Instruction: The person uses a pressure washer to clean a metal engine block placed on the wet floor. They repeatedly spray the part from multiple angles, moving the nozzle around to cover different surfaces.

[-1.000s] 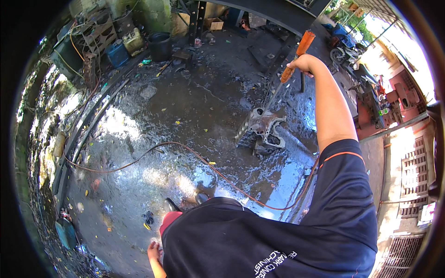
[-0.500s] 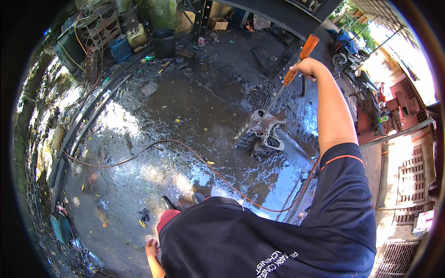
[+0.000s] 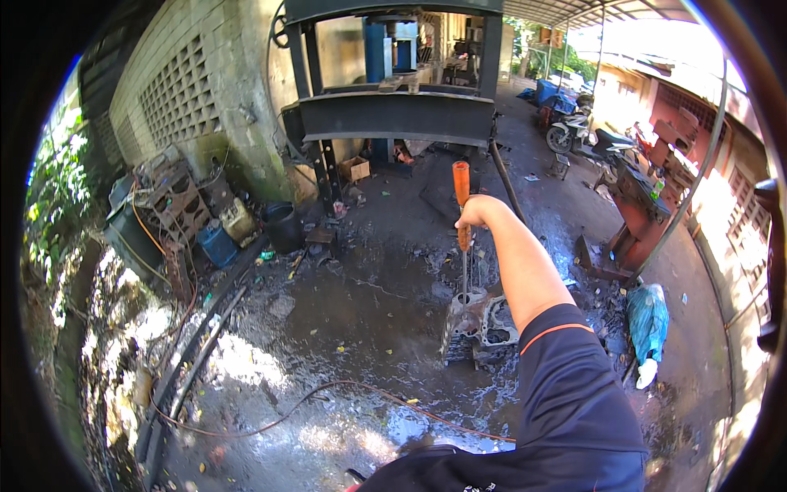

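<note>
My right hand (image 3: 472, 213) is closed around the orange handle (image 3: 461, 182) of a long tool with a thin metal shaft. The handle shows above and below my fist, and the shaft (image 3: 465, 271) points straight down. Its lower end meets a round opening in the top of a grey metal engine casting (image 3: 466, 318), and the tip is hidden there. The casting stands on the wet, dirty ground, with large openings on its right side, partly behind my arm. My left hand is out of view.
A thin brown hose (image 3: 328, 385) curves over the wet floor. Long dark pipes (image 3: 197, 361) lie on the left, near a blue jerrycan (image 3: 217, 244) and a black bucket (image 3: 284, 228). Ahead stands a heavy dark steel frame (image 3: 398, 119). A blue bag (image 3: 648, 320) sits at right.
My view has tilted up, showing more of the frame and walls. The tool has gone from slanted to nearly upright, still in my right hand. My left hand has left the view.
</note>
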A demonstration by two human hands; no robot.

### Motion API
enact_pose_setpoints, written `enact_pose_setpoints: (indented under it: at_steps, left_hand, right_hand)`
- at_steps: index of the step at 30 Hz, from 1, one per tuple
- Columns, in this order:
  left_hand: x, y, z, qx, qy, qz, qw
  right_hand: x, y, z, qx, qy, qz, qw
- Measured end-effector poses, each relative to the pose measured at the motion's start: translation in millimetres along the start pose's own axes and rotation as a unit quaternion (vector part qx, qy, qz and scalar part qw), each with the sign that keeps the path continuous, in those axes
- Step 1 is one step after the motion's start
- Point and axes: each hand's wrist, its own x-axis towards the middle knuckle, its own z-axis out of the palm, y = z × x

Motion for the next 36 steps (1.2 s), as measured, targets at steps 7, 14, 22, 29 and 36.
enact_pose_setpoints:
  at_steps: [7, 14, 22, 29, 36]
  left_hand:
    - [-1.8, 42.2, -11.8, 0.018, -0.013, -0.003, 1.0]
    - [-5.1, 54.0, -18.2, 0.036, -0.022, -0.011, 0.999]
    - [-5.1, 47.5, -18.9, 0.044, -0.03, -0.03, 0.998]
    - [-28.9, -9.7, -33.9, 0.02, -0.03, -0.066, 0.997]
    - [-38.8, -51.7, -9.4, -0.124, 0.004, -0.102, 0.987]
  right_hand:
    - [-0.7, 21.3, 2.2, 0.031, -0.011, 0.013, 0.999]
    - [-6.1, 41.4, 2.6, 0.052, -0.01, 0.025, 0.998]
    - [-22.3, 50.3, 3.2, 0.063, 0.001, 0.029, 0.998]
    - [-9.9, 53.6, 13.0, 0.084, 0.033, 0.009, 0.996]
    - [-12.1, 50.7, 9.3, 0.08, 0.032, 0.026, 0.996]
